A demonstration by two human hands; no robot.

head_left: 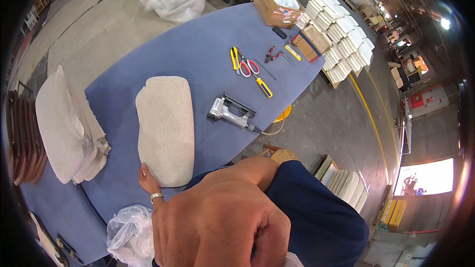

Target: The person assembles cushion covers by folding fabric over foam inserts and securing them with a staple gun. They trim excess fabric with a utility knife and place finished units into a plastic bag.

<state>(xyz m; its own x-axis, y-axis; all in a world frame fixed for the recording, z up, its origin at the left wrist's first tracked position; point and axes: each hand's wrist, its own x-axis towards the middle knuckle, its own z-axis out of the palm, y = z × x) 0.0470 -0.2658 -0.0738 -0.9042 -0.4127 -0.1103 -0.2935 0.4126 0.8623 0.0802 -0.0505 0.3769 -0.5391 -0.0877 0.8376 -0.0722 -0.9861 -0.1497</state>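
Panel [166,131] plain; carton [267,8] markings [285,13] illegible

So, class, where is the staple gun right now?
In the head view, the silver staple gun lies on the blue table, right of the beige panel and below and left of the yellow-handled screwdriver.

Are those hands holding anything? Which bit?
The left hand touches the beige panel at its near left corner; gripping cannot be told. Whether the right hand holds anything is hidden.

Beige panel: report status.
Left hand at lower left edge of beige panel. Right hand near camera, grip unclear. Panel on blue table. Staple gun apart, rightward.
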